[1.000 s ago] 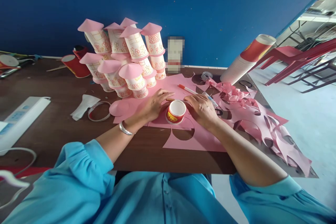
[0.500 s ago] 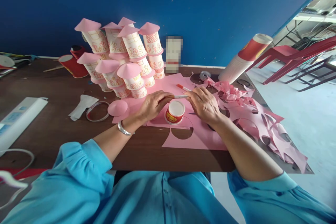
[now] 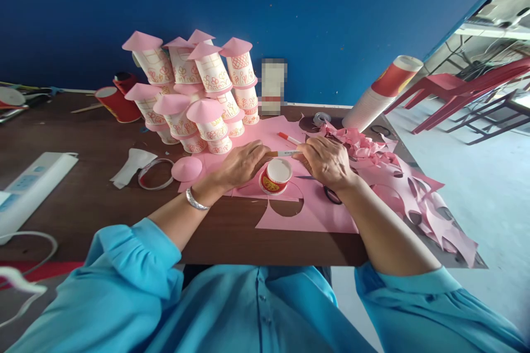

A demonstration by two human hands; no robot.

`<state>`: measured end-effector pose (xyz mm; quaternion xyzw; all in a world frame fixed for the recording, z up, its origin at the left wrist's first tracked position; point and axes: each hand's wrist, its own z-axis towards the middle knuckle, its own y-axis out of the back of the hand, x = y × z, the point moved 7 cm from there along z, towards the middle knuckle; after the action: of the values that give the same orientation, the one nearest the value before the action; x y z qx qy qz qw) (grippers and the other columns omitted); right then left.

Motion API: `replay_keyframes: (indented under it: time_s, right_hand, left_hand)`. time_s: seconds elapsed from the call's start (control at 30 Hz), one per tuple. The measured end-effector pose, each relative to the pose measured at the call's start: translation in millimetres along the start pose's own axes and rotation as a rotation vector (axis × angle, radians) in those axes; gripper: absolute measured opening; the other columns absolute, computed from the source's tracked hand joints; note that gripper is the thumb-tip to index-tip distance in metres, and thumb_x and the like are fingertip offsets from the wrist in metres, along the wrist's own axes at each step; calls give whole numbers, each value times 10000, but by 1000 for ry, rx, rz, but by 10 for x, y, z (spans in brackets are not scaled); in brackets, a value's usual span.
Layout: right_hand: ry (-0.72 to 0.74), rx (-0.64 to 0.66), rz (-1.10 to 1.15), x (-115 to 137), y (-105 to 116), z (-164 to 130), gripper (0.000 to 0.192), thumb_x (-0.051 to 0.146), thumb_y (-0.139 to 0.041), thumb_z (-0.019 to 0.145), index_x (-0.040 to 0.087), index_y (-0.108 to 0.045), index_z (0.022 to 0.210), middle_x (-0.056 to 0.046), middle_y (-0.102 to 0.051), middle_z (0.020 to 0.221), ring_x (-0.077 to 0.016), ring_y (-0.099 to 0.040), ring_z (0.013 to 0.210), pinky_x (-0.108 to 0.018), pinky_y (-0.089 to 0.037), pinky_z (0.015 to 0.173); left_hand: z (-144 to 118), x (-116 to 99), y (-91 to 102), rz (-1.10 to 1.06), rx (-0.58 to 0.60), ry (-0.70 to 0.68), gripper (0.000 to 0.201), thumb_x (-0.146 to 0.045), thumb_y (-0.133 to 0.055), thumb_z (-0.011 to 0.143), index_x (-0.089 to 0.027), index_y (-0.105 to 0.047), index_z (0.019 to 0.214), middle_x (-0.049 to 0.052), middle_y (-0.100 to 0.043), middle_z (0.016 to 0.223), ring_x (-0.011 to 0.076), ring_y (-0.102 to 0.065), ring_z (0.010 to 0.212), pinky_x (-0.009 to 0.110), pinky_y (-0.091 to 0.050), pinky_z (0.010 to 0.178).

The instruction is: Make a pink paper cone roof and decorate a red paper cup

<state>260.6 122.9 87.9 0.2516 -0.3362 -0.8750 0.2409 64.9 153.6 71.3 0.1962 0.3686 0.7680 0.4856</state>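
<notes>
Fingers (image 3: 304,155) of the right hand (image 3: 327,162) pinch a light pen (image 3: 287,153); left hand (image 3: 240,164) steadies the flimsy, crushable paper cup (image 3: 276,175) by its wall.

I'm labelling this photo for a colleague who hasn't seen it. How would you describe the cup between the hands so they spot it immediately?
On the brown table, find the pink paper sheet at the front edge. The small cup stands upside down on it, between the left hand and right hand. Unlike the pink-roofed decorated cups behind, it is red and yellow, with no cone.
</notes>
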Motion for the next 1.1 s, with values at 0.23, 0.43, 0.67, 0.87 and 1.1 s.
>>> replay_keyframes:
  time_s: [0.23, 0.43, 0.67, 0.87, 1.1]
  right_hand:
    - [-109, 89, 192, -166, -83, -8, 407, 448, -485, 1182, 207, -748, 986, -66, -716, 856, -220, -621, 784, -339, -418, 674]
    - [-579, 2, 859, -312, -225, -66, 434, 644, -693, 1047, 231, -807, 980, -40, -750, 808, -195, -663, 698, -339, -520, 667]
    - [-1151, -222, 1678, -176, -633, -216, 628, 587, -1066, 644, 262, -749, 1077, 97, -628, 677, -97, -583, 599, -235, -564, 603]
    - [-1157, -120, 1690, -43, -670, -204, 548, 657, -1026, 685, 216, -786, 905, 32, -684, 694, -124, -626, 623, -277, -581, 603]
    - [-1128, -255, 1533, -11, -575, -171, 574, 780, -931, 739, 225, -788, 775, -21, -733, 680, -183, -691, 619, -352, -626, 635]
  left_hand:
    - [-16, 43, -63, 144, 103, 4, 393, -396, -401, 1195, -181, -689, 1036, 71, -685, 877, 189, -672, 770, 311, -394, 554]
    - [-23, 123, -81, -60, 86, 117, 437, -423, -345, 1204, -181, -706, 1159, 68, -694, 911, 191, -687, 823, 306, -488, 649]
    - [-66, 190, -148, -289, -6, 238, 306, -388, -461, 1184, -201, -676, 1074, 47, -713, 934, 177, -697, 849, 308, -560, 765]
    - [-64, 191, -278, -363, 39, 202, 255, -345, -495, 1174, -193, -691, 1114, 53, -724, 953, 173, -695, 831, 306, -553, 741]
    - [18, 200, -255, -429, 115, 276, 292, -358, -491, 1175, -190, -711, 1080, 36, -713, 897, 163, -673, 786, 295, -538, 717]
